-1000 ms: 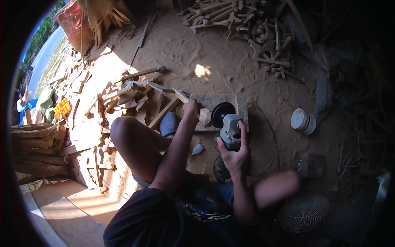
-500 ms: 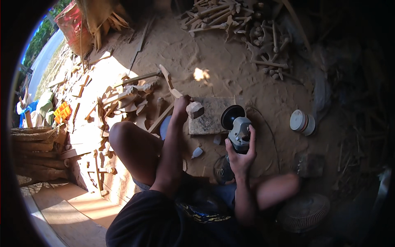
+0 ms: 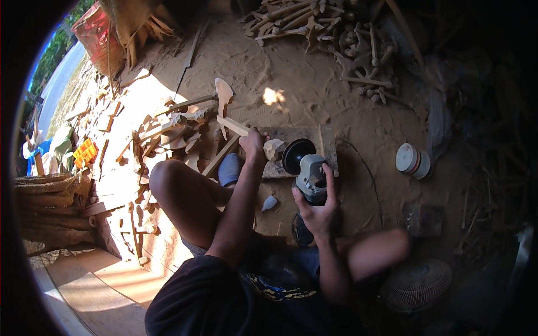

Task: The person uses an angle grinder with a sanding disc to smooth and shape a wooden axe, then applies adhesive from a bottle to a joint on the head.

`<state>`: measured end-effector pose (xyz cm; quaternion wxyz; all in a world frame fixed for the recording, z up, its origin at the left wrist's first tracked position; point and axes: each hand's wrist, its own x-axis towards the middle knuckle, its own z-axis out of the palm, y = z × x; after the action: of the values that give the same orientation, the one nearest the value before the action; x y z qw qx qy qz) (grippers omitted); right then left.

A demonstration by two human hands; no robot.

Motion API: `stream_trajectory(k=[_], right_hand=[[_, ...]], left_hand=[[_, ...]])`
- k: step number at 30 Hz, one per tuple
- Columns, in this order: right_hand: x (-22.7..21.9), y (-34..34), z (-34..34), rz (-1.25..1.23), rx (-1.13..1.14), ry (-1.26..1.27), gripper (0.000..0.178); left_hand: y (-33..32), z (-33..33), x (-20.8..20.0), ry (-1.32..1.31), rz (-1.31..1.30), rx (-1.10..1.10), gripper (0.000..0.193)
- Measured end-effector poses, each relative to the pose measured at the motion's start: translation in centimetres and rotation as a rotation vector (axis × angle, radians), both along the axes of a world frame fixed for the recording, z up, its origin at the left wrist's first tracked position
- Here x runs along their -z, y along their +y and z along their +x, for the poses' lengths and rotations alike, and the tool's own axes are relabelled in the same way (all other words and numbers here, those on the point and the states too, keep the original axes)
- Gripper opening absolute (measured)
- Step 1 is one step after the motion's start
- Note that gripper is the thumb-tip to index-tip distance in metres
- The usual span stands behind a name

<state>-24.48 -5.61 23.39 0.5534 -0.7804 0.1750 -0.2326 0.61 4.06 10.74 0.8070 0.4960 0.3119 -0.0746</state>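
My left hand [image 3: 255, 143] is closed round the shaft of a pale carved wooden piece [image 3: 235, 126]. Its far end flares into a curved, forked blade. The faceted knob [image 3: 274, 149] at its near end sticks out to the right of my fist. My right hand [image 3: 320, 215] grips a grey angle grinder [image 3: 311, 175], its fingers wrapped along the body. The grinder's round black disc [image 3: 297, 155] is right against the knob; whether it touches or spins I cannot tell. Beneath them lies a worn flat block [image 3: 280, 172], partly covered.
Loose wooden pieces [image 3: 174, 131] lie to the left, and another heap [image 3: 302, 22] stands at the back. A cord [image 3: 371, 173] curves over the sandy floor. A white tub [image 3: 412, 161] and a fan [image 3: 417, 285] are on the right. A small white bottle [image 3: 269, 203] lies near my leg.
The grinder has moved left, bringing its disc up to the knob. My left hand has shifted slightly right, and the wooden piece has turned so its forked blade shows wider.
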Motion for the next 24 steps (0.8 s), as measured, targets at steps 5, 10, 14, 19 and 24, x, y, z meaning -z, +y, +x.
stream_trajectory(k=[5, 10, 14, 19, 24], right_hand=[[0.9, -0.1, 0.2, -0.023, -0.018, -0.028, 0.081], [0.9, 0.2, 0.4, 0.000, -0.005, -0.043, 0.082], [1.3, -0.1, 0.4, -0.005, 0.001, -0.046, 0.082], [1.4, -0.1, 0.3, -0.020, 0.018, -0.041, 0.081], [1.9, -0.3, 0.3, 0.009, 0.011, -0.062, 0.081]], left_hand=[[-0.9, -1.6, -1.0, -0.012, -0.016, -0.029, 0.031], [-1.0, -1.6, -1.0, 0.038, -0.038, -0.052, 0.032], [-1.4, -1.8, -0.9, 0.057, -0.016, -0.046, 0.032], [-1.3, -2.0, -0.6, 0.019, -0.017, -0.020, 0.033], [-1.7, -2.0, -0.9, 0.005, -0.001, -0.008, 0.033]])
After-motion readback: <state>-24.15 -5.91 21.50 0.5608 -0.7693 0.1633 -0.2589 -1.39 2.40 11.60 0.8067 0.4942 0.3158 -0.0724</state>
